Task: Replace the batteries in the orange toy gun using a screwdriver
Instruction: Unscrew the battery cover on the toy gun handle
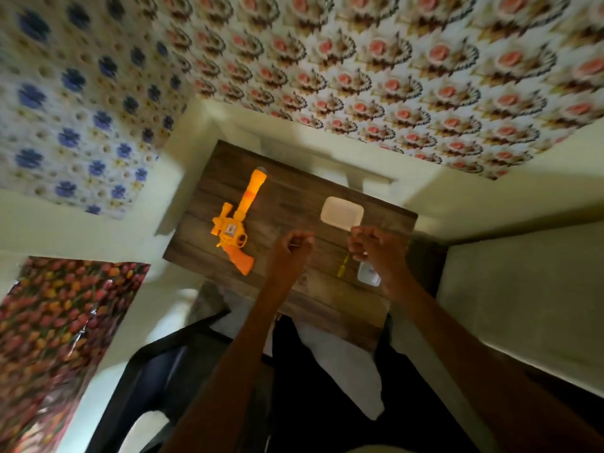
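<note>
The orange toy gun (236, 223) lies on the left half of a small wooden table (294, 299), barrel pointing away and grip toward me. My left hand (291, 253) hovers right of the gun, apart from it. Its fingers are curled and pinch a thin pale sliver too blurred to name. A yellow-handled screwdriver (342, 269) lies slanted near the right side. My right hand (376, 253) is above it, its curled fingertips meeting the upper end of the shaft. A small white packet (367, 276) lies partly under that hand.
A white rectangular container (342, 211) stands at the back right of the table. Patterned walls close in behind and to the left. A dark chair (153, 380) stands at the lower left, and my lap lies below the table's near edge.
</note>
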